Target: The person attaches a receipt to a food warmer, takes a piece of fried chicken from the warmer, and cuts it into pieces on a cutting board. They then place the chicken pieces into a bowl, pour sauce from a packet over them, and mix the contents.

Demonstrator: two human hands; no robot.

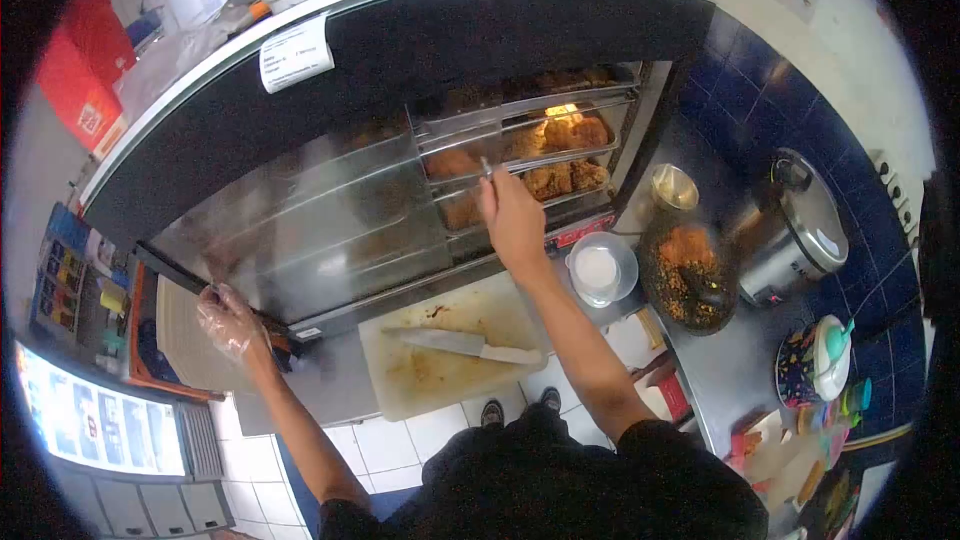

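Observation:
A glass-fronted food warmer point(330, 210) with sliding panes stands in front of me, pieces of fried chicken point(565, 180) on its wire-edged shelves. My right hand point(515, 215), bare, has its fingers closed on a small metal handle point(487, 167) by the edge of a glass pane. My left hand point(230, 323), in a clear plastic glove, is at the lower left edge of the glass, fingers bent together; what they hold is hidden. Below the warmer lies a stained cutting board point(400, 385) with a wide-bladed knife point(445, 342) on it.
At right are a clear bowl with white contents point(600, 270), a dark stone mortar point(695, 285) of reddish crumbs, a small metal bowl point(675, 187) and a rice cooker point(795, 230). Plates point(185, 340) are stacked at left. Tiled floor point(385, 440) shows below.

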